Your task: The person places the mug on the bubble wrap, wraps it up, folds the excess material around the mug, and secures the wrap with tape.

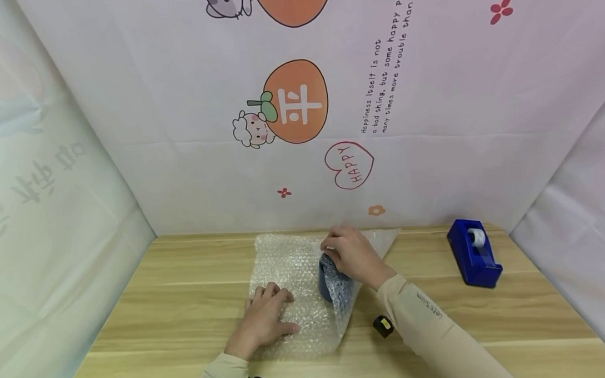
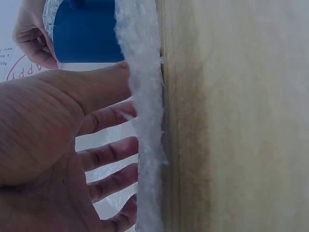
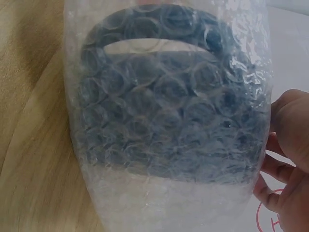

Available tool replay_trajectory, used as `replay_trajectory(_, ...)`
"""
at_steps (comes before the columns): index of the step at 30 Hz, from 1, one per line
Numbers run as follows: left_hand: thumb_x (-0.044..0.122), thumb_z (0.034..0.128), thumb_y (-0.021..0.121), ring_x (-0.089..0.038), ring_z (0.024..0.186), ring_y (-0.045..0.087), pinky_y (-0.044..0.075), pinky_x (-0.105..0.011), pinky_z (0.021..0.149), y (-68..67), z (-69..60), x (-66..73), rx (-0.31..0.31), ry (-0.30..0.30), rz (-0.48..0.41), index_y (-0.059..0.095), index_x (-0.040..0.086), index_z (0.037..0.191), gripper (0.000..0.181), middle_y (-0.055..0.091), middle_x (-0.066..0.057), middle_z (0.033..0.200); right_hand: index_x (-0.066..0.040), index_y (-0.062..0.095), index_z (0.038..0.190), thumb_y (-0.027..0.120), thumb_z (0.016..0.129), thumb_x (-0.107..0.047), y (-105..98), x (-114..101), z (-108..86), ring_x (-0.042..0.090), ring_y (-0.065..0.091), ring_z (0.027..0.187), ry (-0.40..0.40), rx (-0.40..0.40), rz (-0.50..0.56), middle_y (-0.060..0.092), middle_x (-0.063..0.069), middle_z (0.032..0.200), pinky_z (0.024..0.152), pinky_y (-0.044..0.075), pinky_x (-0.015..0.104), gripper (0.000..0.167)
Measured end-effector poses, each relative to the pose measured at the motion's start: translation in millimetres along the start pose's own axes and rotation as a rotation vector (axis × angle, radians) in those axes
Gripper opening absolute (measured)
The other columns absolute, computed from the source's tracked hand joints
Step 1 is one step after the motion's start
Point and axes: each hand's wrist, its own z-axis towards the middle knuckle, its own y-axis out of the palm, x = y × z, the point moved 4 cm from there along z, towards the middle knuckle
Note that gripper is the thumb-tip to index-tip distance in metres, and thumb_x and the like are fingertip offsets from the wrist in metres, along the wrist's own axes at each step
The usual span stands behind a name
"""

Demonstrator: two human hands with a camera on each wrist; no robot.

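Observation:
A sheet of bubble wrap lies on the wooden table, its right part lifted over a dark blue mug. In the left wrist view the mug shows its bare side; in the right wrist view its handle shows through the wrap. My right hand holds the wrap at the mug's far end, fingers bent; its fingertips are partly hidden. My left hand rests with spread fingers on the flat wrap, left of the mug.
A blue tape dispenser with a roll of clear tape stands at the right back of the table. A small black object with a yellow label is near my right forearm. Behind the table hangs a printed white cloth.

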Motion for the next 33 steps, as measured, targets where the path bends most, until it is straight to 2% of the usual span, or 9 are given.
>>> replay_trajectory(5, 0.037, 0.0737, 0.089, -0.035, 0.114, 0.047, 0.041, -0.059, 0.089, -0.6, -0.1, -0.2, 0.003, 0.002, 0.002, 0.067, 0.013, 0.116, 0.054, 0.056, -0.007, 0.118, -0.009, 0.079, 0.097, 0.075, 0.09, -0.003, 0, -1, -3.0, 0.023, 0.063, 0.09, -0.019, -0.073, -0.01, 0.069, 0.002, 0.094, 0.084, 0.052, 0.042, 0.01)
replay_trajectory(9, 0.037, 0.074, 0.089, -0.035, 0.115, 0.047, 0.041, -0.059, 0.088, -0.8, 0.0, -0.4, -0.001, 0.001, -0.004, 0.067, 0.013, 0.116, 0.053, 0.055, -0.007, 0.118, -0.007, 0.077, 0.109, 0.071, 0.094, -0.007, -4, 0, -7.4, 0.025, 0.063, 0.1, -0.017, -0.166, 0.029, 0.069, 0.005, 0.106, 0.09, 0.053, 0.045, 0.016)
replay_trajectory(15, 0.037, 0.0735, 0.09, -0.035, 0.114, 0.047, 0.041, -0.059, 0.088, -1.2, 0.6, -0.6, -0.001, -0.001, -0.004, 0.067, 0.013, 0.116, 0.054, 0.055, -0.007, 0.118, -0.006, 0.064, 0.135, 0.062, 0.102, -0.031, -12, 1, -15.2, 0.032, 0.053, 0.126, 0.024, -0.378, 0.104, 0.059, 0.012, 0.135, 0.106, 0.041, 0.057, 0.042)
replay_trajectory(18, 0.038, 0.0737, 0.089, -0.035, 0.114, 0.047, 0.041, -0.059, 0.089, -0.9, 0.8, -0.7, -0.006, 0.0, -0.005, 0.067, 0.014, 0.116, 0.054, 0.055, -0.007, 0.118, -0.007, 0.057, 0.143, 0.058, 0.102, -0.042, -13, 2, -18.1, 0.034, 0.046, 0.134, 0.039, -0.45, 0.123, 0.052, 0.014, 0.144, 0.111, 0.036, 0.058, 0.054)
replay_trajectory(22, 0.039, 0.0739, 0.089, -0.035, 0.114, 0.047, 0.041, -0.059, 0.089, -0.7, 1.7, -0.5, -0.009, 0.002, -0.006, 0.066, 0.014, 0.116, 0.054, 0.055, -0.007, 0.119, -0.005, 0.054, 0.146, 0.06, 0.1, -0.046, -13, 2, -20.2, 0.034, 0.043, 0.137, 0.034, -0.469, 0.13, 0.049, 0.014, 0.147, 0.112, 0.036, 0.057, 0.062)
replay_trajectory(29, 0.039, 0.0746, 0.089, -0.036, 0.115, 0.047, 0.042, -0.059, 0.089, 0.0, 3.3, -0.4, -0.022, -0.001, 0.007, 0.066, 0.013, 0.116, 0.054, 0.055, -0.009, 0.12, -0.005, 0.05, 0.148, 0.063, 0.099, -0.042, -10, 1, -23.4, 0.034, 0.04, 0.138, 0.056, -0.449, 0.174, 0.047, 0.015, 0.148, 0.11, 0.04, 0.055, 0.062)
replay_trajectory(33, 0.04, 0.0753, 0.088, -0.036, 0.112, 0.05, 0.045, -0.059, 0.088, -3.9, 5.0, 1.8, -0.05, 0.012, 0.03, 0.067, 0.012, 0.116, 0.054, 0.057, -0.01, 0.118, -0.007, 0.05, 0.148, 0.062, 0.099, -0.041, -8, 2, -24.7, 0.034, 0.039, 0.139, 0.064, -0.438, 0.191, 0.046, 0.014, 0.149, 0.11, 0.04, 0.055, 0.061)
